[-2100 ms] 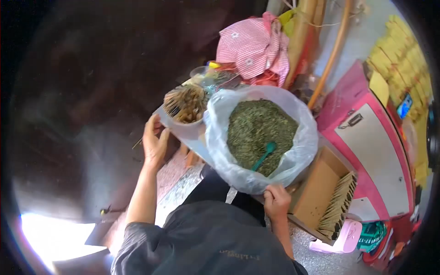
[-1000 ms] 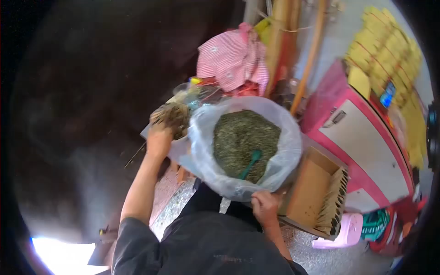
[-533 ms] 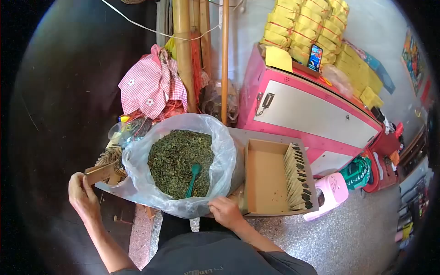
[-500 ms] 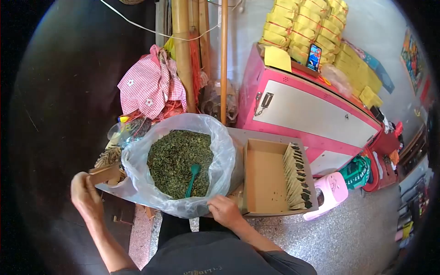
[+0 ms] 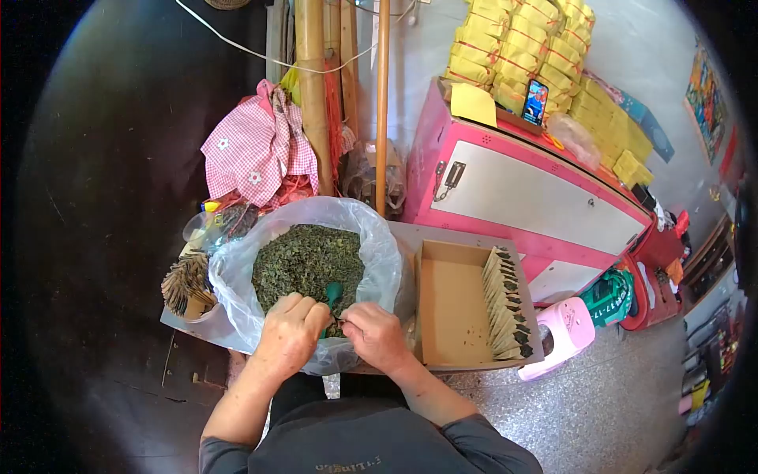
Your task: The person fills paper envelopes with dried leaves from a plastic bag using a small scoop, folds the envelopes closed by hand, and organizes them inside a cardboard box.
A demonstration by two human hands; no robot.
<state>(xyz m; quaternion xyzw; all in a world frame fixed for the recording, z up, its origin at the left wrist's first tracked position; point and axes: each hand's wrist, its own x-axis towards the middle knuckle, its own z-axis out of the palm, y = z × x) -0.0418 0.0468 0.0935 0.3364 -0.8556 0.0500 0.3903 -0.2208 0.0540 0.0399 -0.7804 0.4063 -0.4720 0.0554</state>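
Note:
A large clear plastic bag stands open in front of me, full of dried green crumbled leaves. On the leaves lies a green spoon, its handle partly behind my fingers. My left hand is closed over the bag's near side, knuckles up; the small brown paper bag it held a moment ago is mostly hidden by the fingers. Close beside it, my right hand is pinched, fingertips almost meeting the left ones. What lies between its fingers is too small to make out.
A cup of folded brown paper bags stands at left. On the right, a cardboard box holds a row of filled paper packets. Beyond are a pink-and-white cabinet, stacked yellow bundles and a pink stool.
My left hand has moved right from the cup, bringing the paper bag over the leaves. My right hand has let go of the plastic bag's rim and come up beside it.

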